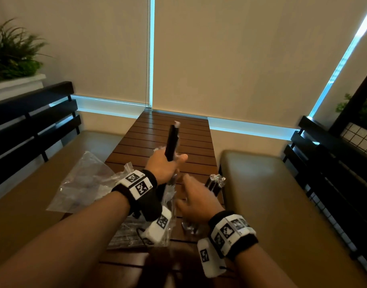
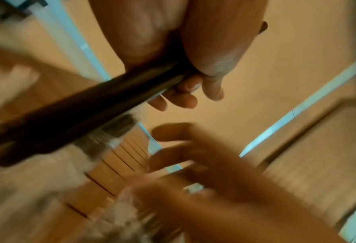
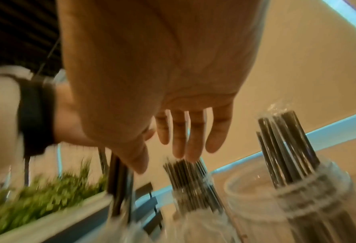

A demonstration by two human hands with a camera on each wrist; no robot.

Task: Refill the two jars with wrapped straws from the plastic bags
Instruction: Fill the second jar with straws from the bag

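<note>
Plant (image 1: 12, 50) in a white planter sits far left behind a dark slatted bench back. Crumpled clear plastic bag (image 1: 85, 179) lies on the left edge of the slatted wooden tabletop (image 1: 170, 129), partly overhanging the tan seat. Left hand (image 1: 165, 166) grips a bundle of dark wrapped straws (image 1: 171, 142), fingers (image 2: 185, 97) curled round it, bundle upright above the tabletop; the far half of the tabletop is bare. Right hand (image 1: 196, 204) hovers just beside, fingers (image 3: 193, 139) straight and slightly spread, holding nothing. Head view shows only one jar (image 1: 214, 185) near the right edge, straws sticking out. Right wrist view shows more: two clear ribbed-neck jars (image 3: 310, 189) of straws plus a clear cup-like rim between them, blurred.
</note>
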